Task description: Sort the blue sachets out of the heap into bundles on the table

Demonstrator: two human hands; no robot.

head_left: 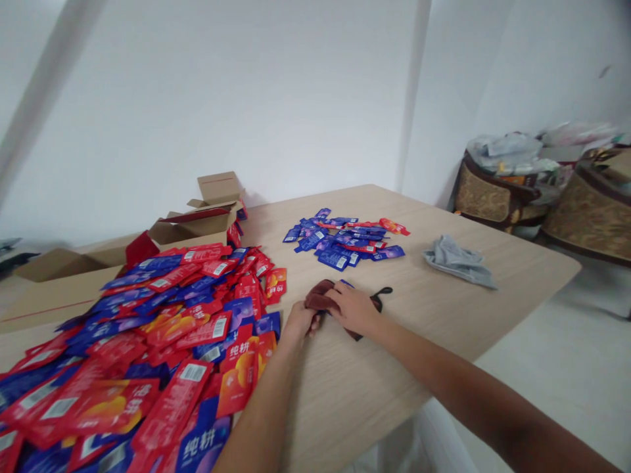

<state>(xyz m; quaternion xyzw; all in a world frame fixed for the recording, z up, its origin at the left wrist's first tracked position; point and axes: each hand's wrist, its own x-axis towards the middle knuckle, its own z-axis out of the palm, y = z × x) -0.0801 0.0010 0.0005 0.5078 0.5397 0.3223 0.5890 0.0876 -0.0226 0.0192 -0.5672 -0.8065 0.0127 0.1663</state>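
A folded brown cloth (319,294) lies at the middle of the table between my hands. My left hand (300,319) is closed on its left edge, with the fingertips curled under. My right hand (353,306) rests over the cloth from the right, its fingers bent down onto it. Past the right hand a thin black loop (384,290) sticks out, and a dark corner shows below the palm. A bit of blue peeks out behind the right fingers; what it belongs to is hidden.
A large heap of red and blue sachets (187,328) covers the left side. A smaller sachet pile (340,240) lies beyond my hands. Open cardboard boxes (197,226) stand at the back left. A grey cloth (458,259) lies rightward. Loaded chairs (486,194) stand past the table (522,269).
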